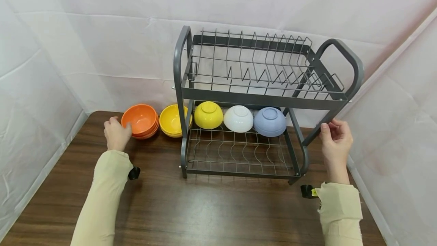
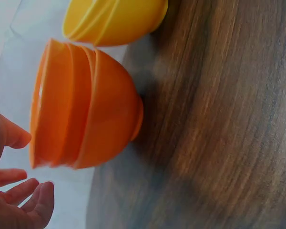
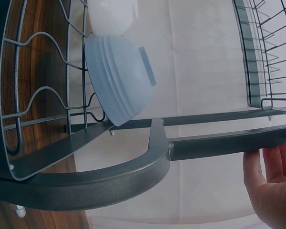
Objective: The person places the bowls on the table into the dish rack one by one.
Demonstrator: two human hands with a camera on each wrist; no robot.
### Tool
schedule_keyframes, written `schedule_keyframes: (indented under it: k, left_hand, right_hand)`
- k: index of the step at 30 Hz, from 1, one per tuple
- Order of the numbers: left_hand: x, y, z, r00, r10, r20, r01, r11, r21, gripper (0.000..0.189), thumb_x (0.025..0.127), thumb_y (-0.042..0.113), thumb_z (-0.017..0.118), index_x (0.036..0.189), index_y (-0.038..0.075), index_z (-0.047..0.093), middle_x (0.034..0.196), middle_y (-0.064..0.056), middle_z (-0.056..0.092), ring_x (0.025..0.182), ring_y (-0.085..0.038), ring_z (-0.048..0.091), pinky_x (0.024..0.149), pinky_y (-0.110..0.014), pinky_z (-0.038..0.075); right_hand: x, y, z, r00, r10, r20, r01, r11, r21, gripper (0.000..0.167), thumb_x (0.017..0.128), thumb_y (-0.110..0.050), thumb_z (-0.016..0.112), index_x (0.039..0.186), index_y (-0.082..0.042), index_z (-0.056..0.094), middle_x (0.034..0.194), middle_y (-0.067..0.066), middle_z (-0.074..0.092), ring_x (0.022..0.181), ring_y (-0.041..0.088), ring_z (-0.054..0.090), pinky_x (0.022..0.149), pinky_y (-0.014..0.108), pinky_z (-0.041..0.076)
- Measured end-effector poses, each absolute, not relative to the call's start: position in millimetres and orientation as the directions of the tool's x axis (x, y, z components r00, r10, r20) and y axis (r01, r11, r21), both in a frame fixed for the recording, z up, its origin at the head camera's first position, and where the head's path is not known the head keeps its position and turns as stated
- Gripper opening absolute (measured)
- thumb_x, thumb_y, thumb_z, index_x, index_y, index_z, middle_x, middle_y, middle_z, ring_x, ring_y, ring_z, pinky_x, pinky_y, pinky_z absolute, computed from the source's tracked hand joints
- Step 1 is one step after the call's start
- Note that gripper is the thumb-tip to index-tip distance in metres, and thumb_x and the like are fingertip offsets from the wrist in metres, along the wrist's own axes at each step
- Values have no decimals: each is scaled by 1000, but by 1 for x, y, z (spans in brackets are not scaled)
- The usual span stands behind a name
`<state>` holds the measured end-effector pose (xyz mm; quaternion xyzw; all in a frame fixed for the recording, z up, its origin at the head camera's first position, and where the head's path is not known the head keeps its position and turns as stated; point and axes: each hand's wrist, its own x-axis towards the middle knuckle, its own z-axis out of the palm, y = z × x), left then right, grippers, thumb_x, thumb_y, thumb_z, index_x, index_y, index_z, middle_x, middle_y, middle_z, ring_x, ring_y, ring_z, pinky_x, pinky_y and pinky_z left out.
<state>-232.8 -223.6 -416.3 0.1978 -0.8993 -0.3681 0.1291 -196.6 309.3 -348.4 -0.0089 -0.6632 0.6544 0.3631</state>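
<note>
Left hand (image 1: 117,134) loosely spread, empty, thumb beside the rim of the nested orange bowls (image 1: 139,120) just to its right on the tabletop (image 1: 153,200); right hand (image 1: 336,143) pinches a post of the two-tier dish rack (image 1: 263,100). Step judged: reaching for the uppermost bowl; next move calls for closing thumb and fingers on that rim alone.

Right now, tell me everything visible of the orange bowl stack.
The orange bowl stack is several smooth, glossy, plastic-looking bowls nested upright, their rims showing as layers. The top bowl is empty; the bottom one has a short foot ring. It stands on the brown wood-grain table, close beside the upright yellow bowls, outside the dish rack. The left hand is at its rim, thumb nearest; actual contact is unclear.
</note>
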Motion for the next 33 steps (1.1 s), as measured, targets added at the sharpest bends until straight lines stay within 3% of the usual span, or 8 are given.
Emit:
schedule_keyframes:
  k: [6,20,33]
  left_hand:
    - [-235,-229,-421,-888,-455,59,-292,659,693,40,87,11,41,115,-16,47,110,-36,47,102,-50,44,90,-56,35]
    - [-239,-229,-406,-882,-437,175,-231,725,649,34,89,3,36,115,-15,48,108,-37,52,99,-51,49,86,-58,39]
    - [-225,-220,-384,-845,-462,270,-207,749,630,33,91,11,38,114,-2,59,109,-26,59,92,-49,54,72,-60,42]
  right_hand:
    - [-197,310,-350,-733,483,479,-477,137,-868,27,82,8,57,82,-19,60,77,-2,56,64,5,51,56,10,46]
    - [-199,311,-352,-728,470,499,-487,157,-859,27,82,8,57,83,-19,60,78,-3,58,64,5,53,56,10,46]
    - [-198,312,-351,-728,468,501,-467,197,-862,27,82,7,57,84,-20,60,77,-4,58,64,4,52,57,10,46]
